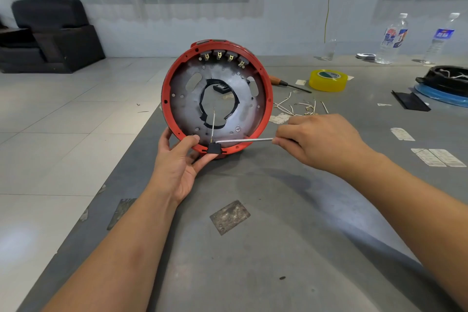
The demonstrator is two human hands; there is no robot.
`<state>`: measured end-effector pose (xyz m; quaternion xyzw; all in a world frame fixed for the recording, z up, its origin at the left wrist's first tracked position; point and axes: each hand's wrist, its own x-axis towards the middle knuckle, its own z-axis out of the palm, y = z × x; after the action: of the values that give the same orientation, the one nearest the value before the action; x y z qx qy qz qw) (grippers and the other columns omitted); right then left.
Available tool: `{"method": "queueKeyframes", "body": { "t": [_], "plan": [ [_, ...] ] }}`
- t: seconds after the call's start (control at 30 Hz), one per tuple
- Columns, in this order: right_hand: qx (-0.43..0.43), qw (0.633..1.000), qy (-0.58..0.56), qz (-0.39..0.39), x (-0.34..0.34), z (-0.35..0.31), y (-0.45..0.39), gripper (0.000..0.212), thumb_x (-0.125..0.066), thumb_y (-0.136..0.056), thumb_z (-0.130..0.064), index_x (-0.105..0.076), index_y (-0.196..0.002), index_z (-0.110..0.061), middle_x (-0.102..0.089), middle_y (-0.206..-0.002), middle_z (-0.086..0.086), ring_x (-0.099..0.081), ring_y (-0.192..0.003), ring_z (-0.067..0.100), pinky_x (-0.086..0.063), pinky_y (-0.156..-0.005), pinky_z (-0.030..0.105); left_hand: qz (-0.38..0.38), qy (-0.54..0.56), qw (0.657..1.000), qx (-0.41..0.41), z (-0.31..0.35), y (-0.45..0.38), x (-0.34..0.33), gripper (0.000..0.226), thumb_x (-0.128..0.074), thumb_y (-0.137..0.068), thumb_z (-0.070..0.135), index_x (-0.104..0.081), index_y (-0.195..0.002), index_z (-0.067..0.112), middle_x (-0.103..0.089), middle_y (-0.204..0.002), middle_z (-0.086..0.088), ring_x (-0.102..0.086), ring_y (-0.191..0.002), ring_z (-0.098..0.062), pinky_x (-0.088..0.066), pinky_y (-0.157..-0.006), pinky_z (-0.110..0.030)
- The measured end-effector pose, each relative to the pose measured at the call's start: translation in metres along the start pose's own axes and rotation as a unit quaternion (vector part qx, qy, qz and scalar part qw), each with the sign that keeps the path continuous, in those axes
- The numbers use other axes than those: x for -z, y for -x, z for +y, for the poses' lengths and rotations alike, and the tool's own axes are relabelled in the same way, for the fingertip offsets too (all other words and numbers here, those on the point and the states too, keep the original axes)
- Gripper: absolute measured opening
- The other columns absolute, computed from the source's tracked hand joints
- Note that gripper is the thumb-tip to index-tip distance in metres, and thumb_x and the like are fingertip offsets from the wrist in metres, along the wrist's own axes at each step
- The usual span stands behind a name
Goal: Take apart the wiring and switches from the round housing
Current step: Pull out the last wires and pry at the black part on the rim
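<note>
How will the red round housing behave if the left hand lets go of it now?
The red round housing stands on its edge on the grey table, steadied by the left hand, so it would probably roll or tip flat. It looks rigid, and fairly light, being a hollow shell.

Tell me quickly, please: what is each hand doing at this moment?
Left hand: grips the lower rim of the red housing, thumb by the black switch.
Right hand: fingers curled round a screwdriver, tip at that switch.

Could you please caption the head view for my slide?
Left hand steadies the upright round red housing while right hand works a thin metal-shafted tool against a black switch.
</note>
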<state>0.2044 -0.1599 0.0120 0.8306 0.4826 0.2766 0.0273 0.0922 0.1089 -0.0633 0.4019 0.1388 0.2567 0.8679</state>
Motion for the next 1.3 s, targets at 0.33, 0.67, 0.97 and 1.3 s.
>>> {"method": "queueKeyframes", "body": {
  "t": [0.33, 0.67, 0.97, 1.3],
  "plan": [
    [-0.068, 0.998, -0.003, -0.004, -0.021, -0.024, 0.02, 0.046, -0.023, -0.104, -0.054, -0.059, -0.097, -0.027, -0.057, -0.086, -0.003, -0.063, -0.079, 0.025, -0.038, -0.051, 0.029, 0.003, 0.008, 1.0, -0.002, 0.0, 0.0, 0.0, 0.069, -0.072, -0.089, -0.005, -0.047, -0.145, 0.027, -0.077, -0.099, -0.009, -0.073, -0.092, -0.031, -0.064, -0.077, -0.049],
    [-0.113, 0.993, -0.028, 0.002, -0.022, -0.043, 0.03, 0.044, -0.025, -0.105, -0.054, -0.059, -0.096, -0.027, -0.056, -0.084, -0.003, -0.064, -0.08, 0.025, -0.04, -0.051, 0.03, 0.01, 0.016, 1.0, -0.007, -0.001, -0.002, 0.001, 0.07, -0.073, -0.087, -0.005, -0.046, -0.147, 0.023, -0.075, -0.088, -0.008, -0.072, -0.083, -0.027, -0.064, -0.079, -0.051],
    [-0.024, 0.997, 0.077, 0.014, 0.023, -0.019, 0.004, 0.043, -0.027, -0.105, -0.053, -0.064, -0.099, -0.031, -0.058, -0.089, -0.004, -0.061, -0.084, 0.024, -0.028, -0.057, 0.03, -0.005, -0.005, 1.0, -0.004, -0.002, -0.004, 0.002, 0.06, -0.073, -0.088, 0.001, -0.055, -0.142, 0.018, -0.075, -0.091, -0.005, -0.073, -0.098, -0.036, -0.065, -0.077, -0.047],
    [0.058, 0.995, 0.077, 0.007, 0.04, -0.003, -0.025, 0.042, -0.026, -0.105, -0.058, -0.063, -0.106, -0.037, -0.062, -0.098, -0.009, -0.065, -0.091, 0.019, -0.031, -0.052, 0.028, -0.018, -0.041, 0.999, -0.003, -0.001, 0.0, -0.001, 0.052, -0.07, -0.091, 0.0, -0.057, -0.136, 0.022, -0.072, -0.089, -0.004, -0.069, -0.099, -0.035, -0.064, -0.077, -0.046]
  ]
}}
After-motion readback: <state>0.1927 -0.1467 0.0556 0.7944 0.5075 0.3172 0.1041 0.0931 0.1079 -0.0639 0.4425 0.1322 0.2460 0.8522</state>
